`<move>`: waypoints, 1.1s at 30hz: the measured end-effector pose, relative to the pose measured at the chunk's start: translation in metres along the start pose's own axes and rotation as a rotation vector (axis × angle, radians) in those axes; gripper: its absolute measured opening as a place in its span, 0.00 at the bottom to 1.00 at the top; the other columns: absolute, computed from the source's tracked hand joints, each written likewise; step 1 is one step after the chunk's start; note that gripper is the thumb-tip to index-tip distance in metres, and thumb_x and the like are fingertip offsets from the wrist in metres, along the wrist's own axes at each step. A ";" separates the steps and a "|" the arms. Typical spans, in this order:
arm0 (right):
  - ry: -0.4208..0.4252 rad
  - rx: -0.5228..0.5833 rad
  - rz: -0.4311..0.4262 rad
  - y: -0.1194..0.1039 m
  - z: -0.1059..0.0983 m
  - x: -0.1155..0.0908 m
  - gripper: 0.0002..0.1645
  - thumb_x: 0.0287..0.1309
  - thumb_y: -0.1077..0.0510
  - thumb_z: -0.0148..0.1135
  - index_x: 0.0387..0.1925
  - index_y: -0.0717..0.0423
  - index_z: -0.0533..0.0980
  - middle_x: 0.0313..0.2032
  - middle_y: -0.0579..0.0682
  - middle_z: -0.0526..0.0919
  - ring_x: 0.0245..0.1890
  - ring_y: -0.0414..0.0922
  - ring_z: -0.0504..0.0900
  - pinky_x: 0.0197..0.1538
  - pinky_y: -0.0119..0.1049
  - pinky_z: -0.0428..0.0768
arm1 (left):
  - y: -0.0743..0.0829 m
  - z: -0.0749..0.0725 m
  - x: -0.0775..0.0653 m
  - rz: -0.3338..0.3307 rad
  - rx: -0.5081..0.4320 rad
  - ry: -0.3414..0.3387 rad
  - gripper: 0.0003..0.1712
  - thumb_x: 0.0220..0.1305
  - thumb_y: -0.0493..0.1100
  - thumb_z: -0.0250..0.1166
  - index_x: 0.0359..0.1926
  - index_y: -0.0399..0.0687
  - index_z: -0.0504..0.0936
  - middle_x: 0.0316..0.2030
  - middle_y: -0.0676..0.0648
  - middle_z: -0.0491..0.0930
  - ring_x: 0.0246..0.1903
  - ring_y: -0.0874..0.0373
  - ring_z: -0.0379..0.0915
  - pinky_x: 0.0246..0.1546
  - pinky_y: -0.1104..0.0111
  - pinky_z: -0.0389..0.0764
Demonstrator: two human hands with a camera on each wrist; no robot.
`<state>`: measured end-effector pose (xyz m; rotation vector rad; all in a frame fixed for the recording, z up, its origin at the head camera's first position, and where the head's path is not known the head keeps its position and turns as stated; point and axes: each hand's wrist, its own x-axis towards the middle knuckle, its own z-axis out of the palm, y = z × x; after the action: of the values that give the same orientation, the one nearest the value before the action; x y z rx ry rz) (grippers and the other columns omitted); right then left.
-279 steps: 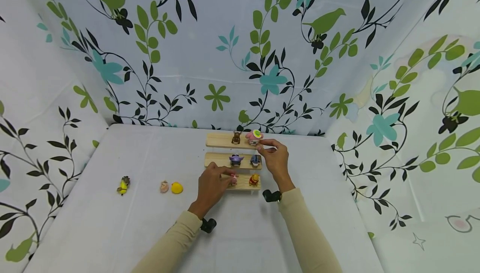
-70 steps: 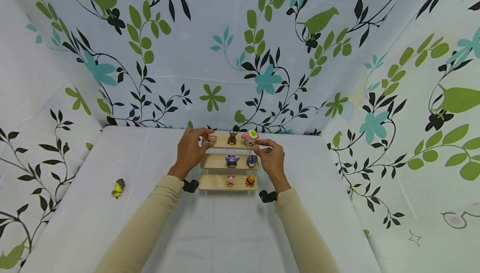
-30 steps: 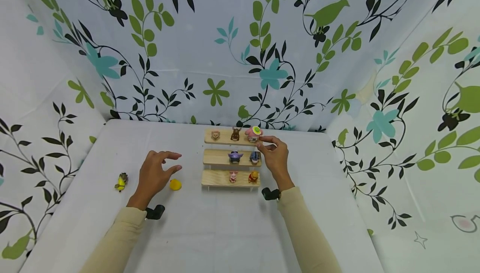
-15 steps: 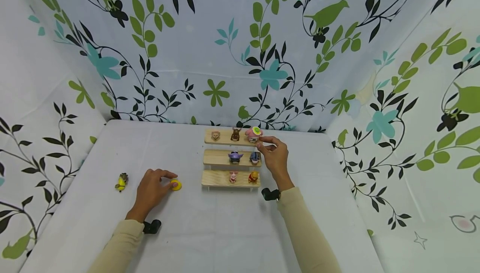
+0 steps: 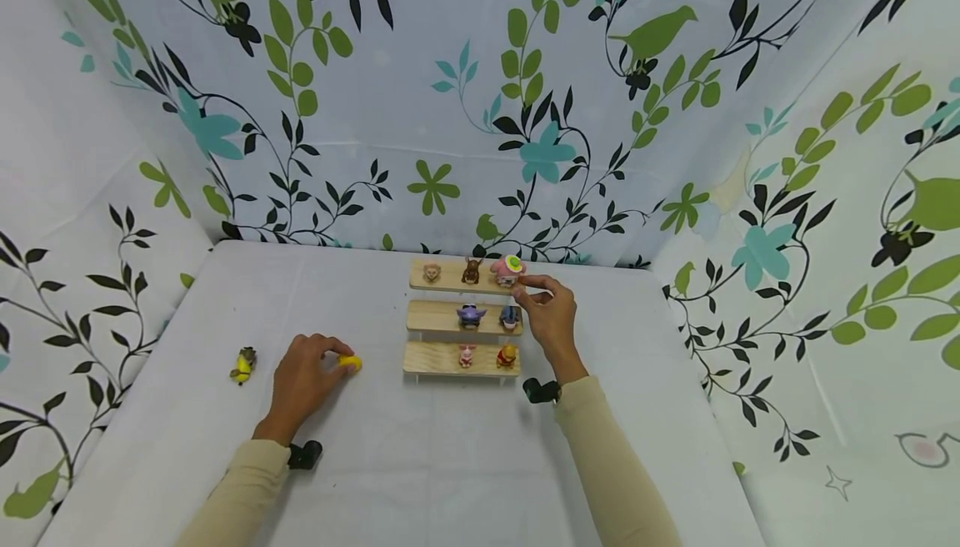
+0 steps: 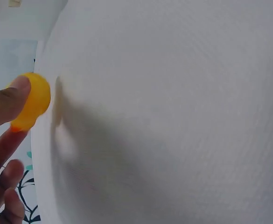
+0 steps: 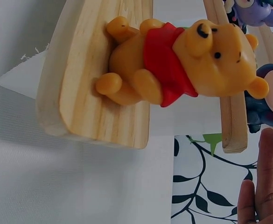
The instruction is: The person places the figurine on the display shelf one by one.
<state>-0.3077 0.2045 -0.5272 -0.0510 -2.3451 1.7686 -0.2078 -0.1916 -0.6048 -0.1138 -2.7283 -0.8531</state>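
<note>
My left hand (image 5: 303,380) pinches a small yellow rubber duck (image 5: 350,362) between thumb and forefinger, left of a three-tier wooden display shelf (image 5: 435,357). In the left wrist view the duck (image 6: 39,99) shows an orange tip, and a shadow falls on the cloth beside it. My right hand (image 5: 551,313) grips the right end of the top tier, fingertips close beside a pink figurine (image 5: 508,270). The right wrist view has a Winnie-the-Pooh figurine (image 7: 169,65) on the bottom tier, with straight fingers (image 7: 268,168) below the blue Eeyore figurine (image 7: 271,93); the grip itself is hidden there.
A beige-faced figurine (image 5: 431,273) and a brown one (image 5: 471,271) share the top tier. Below are a purple figurine (image 5: 470,316) and a pink Piglet figurine (image 5: 467,355). A yellow-and-grey figurine (image 5: 243,365) lies far left on the white-covered table (image 5: 450,480).
The left hand set the beige-faced figurine on the top tier's left end, came back left and down, then took hold of the duck and shifted it slightly. The right hand stayed put.
</note>
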 end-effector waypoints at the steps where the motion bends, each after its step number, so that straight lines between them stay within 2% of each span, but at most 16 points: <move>1: 0.001 0.000 0.000 0.000 0.000 0.000 0.12 0.64 0.57 0.76 0.47 0.53 0.87 0.50 0.51 0.88 0.35 0.40 0.88 0.34 0.25 0.81 | 0.000 0.001 0.001 0.021 0.015 0.025 0.15 0.50 0.38 0.86 0.38 0.52 0.91 0.37 0.46 0.84 0.39 0.51 0.72 0.34 0.60 0.77; 4: -0.002 0.001 0.008 0.000 0.000 0.000 0.12 0.64 0.57 0.76 0.48 0.53 0.87 0.50 0.51 0.88 0.36 0.40 0.88 0.35 0.25 0.81 | 0.002 0.003 0.001 0.059 0.048 0.054 0.17 0.47 0.39 0.88 0.37 0.51 0.90 0.36 0.46 0.81 0.40 0.50 0.71 0.34 0.57 0.80; 8: -0.008 0.006 0.010 -0.001 0.000 0.000 0.12 0.64 0.57 0.76 0.48 0.53 0.87 0.50 0.51 0.88 0.36 0.39 0.89 0.37 0.31 0.85 | 0.007 0.001 0.000 0.075 0.036 0.027 0.16 0.47 0.40 0.87 0.38 0.50 0.92 0.37 0.47 0.80 0.40 0.51 0.72 0.34 0.58 0.80; 11: -0.006 0.011 0.001 -0.001 -0.001 -0.001 0.12 0.64 0.56 0.76 0.48 0.53 0.87 0.49 0.51 0.88 0.36 0.39 0.89 0.37 0.33 0.85 | 0.009 -0.001 0.001 0.084 0.004 0.005 0.13 0.51 0.38 0.85 0.39 0.51 0.93 0.38 0.47 0.80 0.41 0.51 0.72 0.35 0.60 0.77; 14: -0.006 0.018 -0.005 -0.002 -0.002 -0.001 0.12 0.64 0.55 0.76 0.48 0.52 0.87 0.49 0.52 0.89 0.36 0.41 0.89 0.36 0.31 0.83 | 0.009 -0.002 0.002 0.086 -0.019 0.000 0.12 0.56 0.37 0.82 0.42 0.50 0.94 0.38 0.46 0.82 0.40 0.51 0.73 0.36 0.61 0.76; 18: -0.012 0.015 -0.010 -0.002 -0.001 -0.002 0.12 0.64 0.54 0.76 0.48 0.53 0.87 0.50 0.52 0.89 0.38 0.47 0.89 0.36 0.29 0.82 | 0.006 -0.002 0.003 0.053 -0.030 -0.006 0.16 0.57 0.37 0.81 0.48 0.49 0.93 0.39 0.44 0.85 0.40 0.48 0.75 0.37 0.59 0.77; 24: -0.012 0.016 -0.028 0.002 0.000 -0.002 0.12 0.64 0.55 0.76 0.47 0.52 0.87 0.49 0.51 0.89 0.40 0.56 0.90 0.33 0.28 0.79 | 0.003 -0.003 0.003 -0.034 -0.044 -0.065 0.14 0.60 0.42 0.80 0.47 0.48 0.93 0.40 0.46 0.89 0.41 0.47 0.77 0.38 0.60 0.76; 33: -0.013 0.020 -0.030 0.002 0.000 -0.001 0.12 0.64 0.55 0.76 0.48 0.53 0.87 0.52 0.49 0.89 0.39 0.51 0.90 0.36 0.29 0.82 | 0.007 -0.003 0.005 -0.079 -0.060 -0.095 0.14 0.60 0.44 0.81 0.47 0.50 0.93 0.38 0.48 0.89 0.41 0.50 0.74 0.36 0.63 0.71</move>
<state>-0.3066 0.2044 -0.5292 -0.0010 -2.3242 1.7838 -0.2105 -0.1878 -0.5978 -0.0610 -2.8130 -0.9749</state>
